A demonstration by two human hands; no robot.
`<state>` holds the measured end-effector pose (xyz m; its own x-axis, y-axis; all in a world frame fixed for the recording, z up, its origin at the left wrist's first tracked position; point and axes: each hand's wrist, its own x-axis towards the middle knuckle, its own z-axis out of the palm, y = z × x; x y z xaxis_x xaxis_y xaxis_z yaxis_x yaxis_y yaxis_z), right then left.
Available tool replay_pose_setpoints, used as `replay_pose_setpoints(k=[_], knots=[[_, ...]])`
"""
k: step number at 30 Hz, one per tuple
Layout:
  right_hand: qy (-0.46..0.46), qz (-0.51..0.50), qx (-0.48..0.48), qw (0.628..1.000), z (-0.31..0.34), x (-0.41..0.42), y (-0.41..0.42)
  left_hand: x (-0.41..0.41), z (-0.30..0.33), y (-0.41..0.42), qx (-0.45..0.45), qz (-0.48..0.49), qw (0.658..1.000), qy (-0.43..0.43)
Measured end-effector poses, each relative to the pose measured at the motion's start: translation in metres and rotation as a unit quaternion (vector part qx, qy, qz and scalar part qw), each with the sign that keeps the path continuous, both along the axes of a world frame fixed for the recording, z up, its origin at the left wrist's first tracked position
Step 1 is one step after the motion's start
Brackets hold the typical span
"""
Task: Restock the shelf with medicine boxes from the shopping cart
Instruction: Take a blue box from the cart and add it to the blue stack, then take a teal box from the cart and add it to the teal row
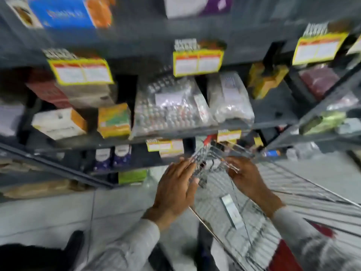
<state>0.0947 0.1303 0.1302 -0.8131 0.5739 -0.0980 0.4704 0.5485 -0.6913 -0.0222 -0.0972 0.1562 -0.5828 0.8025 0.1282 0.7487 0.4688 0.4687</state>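
left hand [175, 184] flat on wire cart [212, 155]; right hand [247, 176] grips its rim beside shelf [88, 142].

Bags [172, 106] and boxes [114, 120] are crowding the shelf [273, 112] at left and centre; its bare part is lying open right of the bags. Cart [289, 180] wire is blocking lower right.

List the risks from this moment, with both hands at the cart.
1. The left hand and right hand are on the cart wire close by the shelf edge; lifting it could snag the hanging price tags.
2. The bags of blister packs lie right at that edge and might slide off if bumped.
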Motion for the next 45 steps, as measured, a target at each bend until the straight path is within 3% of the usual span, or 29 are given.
replay_pose_setpoints(k=[4, 8, 13, 17, 21, 27, 32, 36, 39, 45], knots=[[-0.240, -0.037, -0.100, 0.965, -0.091, 0.065, 0.010, 0.040, -0.067, 0.025, -0.145, -0.034, 0.987, -0.061], [-0.353, -0.039, -0.141, 0.924, -0.159, 0.116, 0.004, 0.062, -0.114, 0.046, -0.235, -0.036, 0.966, -0.098], [-0.367, -0.049, -0.146, 0.918, -0.219, 0.154, -0.004, 0.068, -0.138, 0.051, -0.243, 0.002, 0.969, -0.037], [-0.320, -0.065, -0.087, 0.941, -0.254, 0.164, -0.012, 0.069, -0.143, 0.053, -0.261, 0.018, 0.964, -0.038], [-0.294, -0.073, -0.088, 0.949, -0.289, 0.160, -0.030, 0.071, -0.153, 0.045, -0.259, 0.029, 0.964, -0.055], [-0.321, -0.078, -0.040, 0.943, -0.295, 0.147, -0.024, 0.071, -0.150, 0.053, -0.240, 0.030, 0.969, -0.051], [-0.298, -0.049, -0.026, 0.953, -0.261, 0.142, -0.020, 0.072, -0.147, 0.052, -0.246, 0.035, 0.968, -0.042], [-0.237, -0.056, -0.044, 0.969, -0.191, 0.139, -0.028, 0.070, -0.124, 0.051, -0.248, 0.015, 0.962, -0.114], [-0.199, -0.083, 0.043, 0.975, -0.130, 0.133, -0.037, 0.066, -0.089, 0.045, -0.197, 0.037, 0.967, -0.159], [-0.053, -0.127, 0.230, 0.963, 0.011, 0.100, -0.040, 0.043, 0.029, 0.048, -0.007, 0.032, 0.997, -0.077]])
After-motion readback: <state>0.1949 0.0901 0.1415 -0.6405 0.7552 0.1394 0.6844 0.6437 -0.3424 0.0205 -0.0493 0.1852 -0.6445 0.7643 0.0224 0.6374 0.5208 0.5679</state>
